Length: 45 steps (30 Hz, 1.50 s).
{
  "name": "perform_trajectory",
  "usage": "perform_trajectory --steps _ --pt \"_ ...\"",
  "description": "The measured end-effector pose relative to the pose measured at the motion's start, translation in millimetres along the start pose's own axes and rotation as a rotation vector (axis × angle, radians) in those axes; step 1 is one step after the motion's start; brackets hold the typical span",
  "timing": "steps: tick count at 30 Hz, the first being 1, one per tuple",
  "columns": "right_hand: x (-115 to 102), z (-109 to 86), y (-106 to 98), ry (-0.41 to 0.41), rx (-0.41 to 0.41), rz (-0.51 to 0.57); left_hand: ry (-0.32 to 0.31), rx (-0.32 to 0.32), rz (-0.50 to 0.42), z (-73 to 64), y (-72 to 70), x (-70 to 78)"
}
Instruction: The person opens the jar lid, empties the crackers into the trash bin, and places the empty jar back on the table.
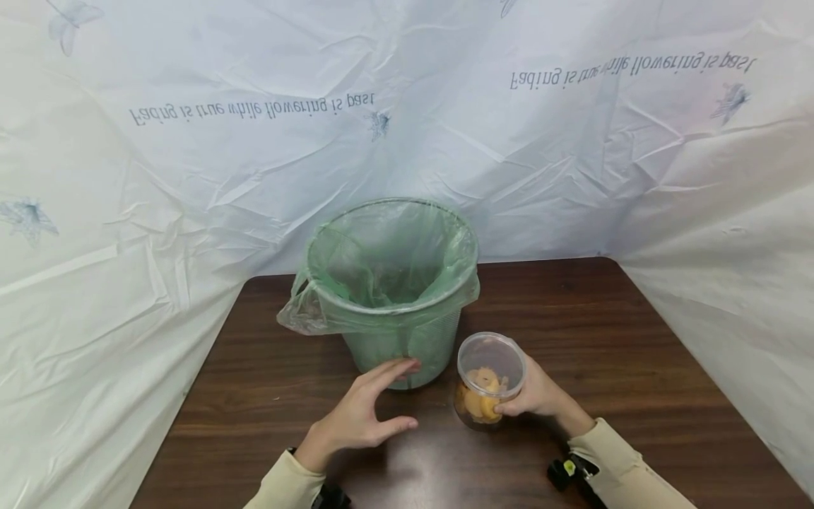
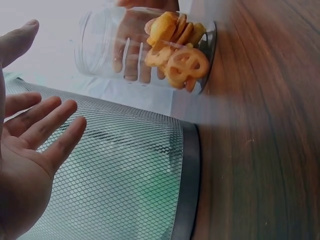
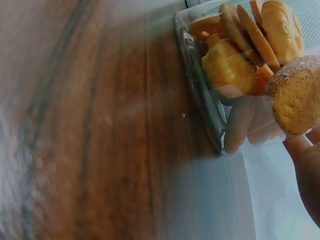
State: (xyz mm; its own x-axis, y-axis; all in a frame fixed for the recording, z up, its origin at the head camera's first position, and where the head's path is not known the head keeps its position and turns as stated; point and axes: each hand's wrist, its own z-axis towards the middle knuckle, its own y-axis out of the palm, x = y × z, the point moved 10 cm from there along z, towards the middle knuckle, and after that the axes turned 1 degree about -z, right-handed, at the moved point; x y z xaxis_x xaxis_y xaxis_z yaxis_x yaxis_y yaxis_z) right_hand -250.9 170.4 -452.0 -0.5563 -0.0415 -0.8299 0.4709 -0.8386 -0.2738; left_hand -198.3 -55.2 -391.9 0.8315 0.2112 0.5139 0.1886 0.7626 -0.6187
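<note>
My left hand point(image 1: 359, 418), at lower centre of the head frame, is well opened, its thumb spread apart from the loosely extended fingers, and it holds nothing; its fingertips overlap the foot of the bin in my view, though I cannot tell whether they touch it. My right hand point(image 1: 539, 393), right of centre and low, has its fingers wrapped round the side of a clear jar point(image 1: 486, 352), thumb on the near side. The jar is upright or nearly so, and I cannot tell whether its base rests on the worktop point(image 1: 623, 353) or just clears it. Cookies point(image 1: 483, 396) fill its lower part; from the left wrist I make out a pretzel-shaped one, and from the right wrist a rounded one with a grainy top. Just left of the jar, at mid-frame, I see the mesh bin point(image 2: 125, 165), lined with a thin green bag point(image 1: 311, 314) that folds over the rim and hangs loose on the left. Pale sleeves point(image 1: 626, 466) run in from the bottom edge, with black gear point(image 1: 561, 475) at the wrists. The worktop is dark wood grain, and behind it a creased white sheet point(image 1: 210, 42) with upside-down lettering spans the upper frame.
</note>
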Motion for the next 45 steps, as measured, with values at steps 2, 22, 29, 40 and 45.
perform_trajectory --steps 2,22,29,40,45 --pt "1 -0.2 0 0.009 0.003 -0.002 0.004 0.003 0.001 0.9 0.7 0.7" --pt "1 -0.3 -1 0.043 0.006 -0.045 0.008 0.061 -0.017 12.1 5.1 4.2" --pt "2 -0.3 -1 0.032 0.002 -0.028 0.0 0.067 -0.023 13.9 11.0 4.6" --pt "-1 0.9 -1 0.017 -0.002 -0.025 -0.016 0.086 -0.023 19.6 15.0 8.4" --pt "-1 0.0 0 0.02 -0.003 -0.037 -0.027 0.069 -0.025 21.3 19.4 7.1"
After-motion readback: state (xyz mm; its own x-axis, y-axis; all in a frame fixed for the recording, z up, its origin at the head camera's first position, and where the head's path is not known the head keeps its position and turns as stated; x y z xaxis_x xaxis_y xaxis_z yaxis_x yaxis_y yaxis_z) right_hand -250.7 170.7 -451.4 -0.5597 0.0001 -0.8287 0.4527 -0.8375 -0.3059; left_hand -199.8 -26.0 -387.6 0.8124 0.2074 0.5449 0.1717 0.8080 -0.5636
